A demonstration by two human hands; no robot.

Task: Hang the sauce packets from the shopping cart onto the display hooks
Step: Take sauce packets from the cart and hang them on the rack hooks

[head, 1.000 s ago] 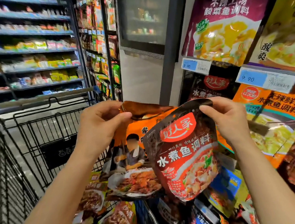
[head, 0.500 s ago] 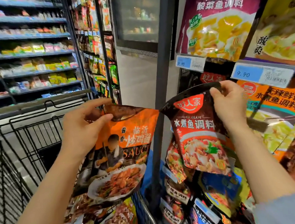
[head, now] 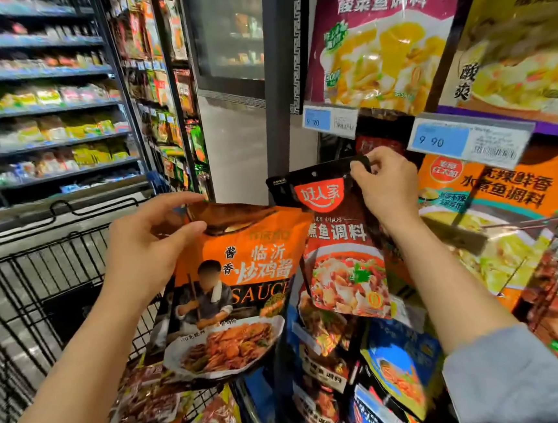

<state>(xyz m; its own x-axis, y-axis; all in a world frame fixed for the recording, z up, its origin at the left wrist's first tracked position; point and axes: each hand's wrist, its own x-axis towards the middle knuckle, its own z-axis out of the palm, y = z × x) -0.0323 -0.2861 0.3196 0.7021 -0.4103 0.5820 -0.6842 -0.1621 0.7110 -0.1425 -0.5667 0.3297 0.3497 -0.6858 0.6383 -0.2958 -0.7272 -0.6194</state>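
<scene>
Two packets were in our hands at once: our right hand [head: 387,188] pinched the black top strip of the red fish-seasoning packet [head: 341,249] between thumb and fingers, raised before the display just under a blue price tag [head: 441,139], and our left hand [head: 149,246] gripped the crumpled upper edge of the orange sauce packet [head: 236,282], which hung over the shopping cart [head: 33,266]. We judged the task to be in progress but far from finished, since neither held packet was yet on a hook and more packets [head: 188,421] lay heaped in the cart's basket. The hook meant for the red one we could not make out behind it, though a small hanging hole showed in its strip. Both pouches looked like glossy, flexible film, flat and rectangular, bulging softly where filled, and the orange one was creased along its brown top. Around them hung rows of similar shiny pouches [head: 381,43], overlapping. The cart was black wire mesh, rigid and open.
</scene>
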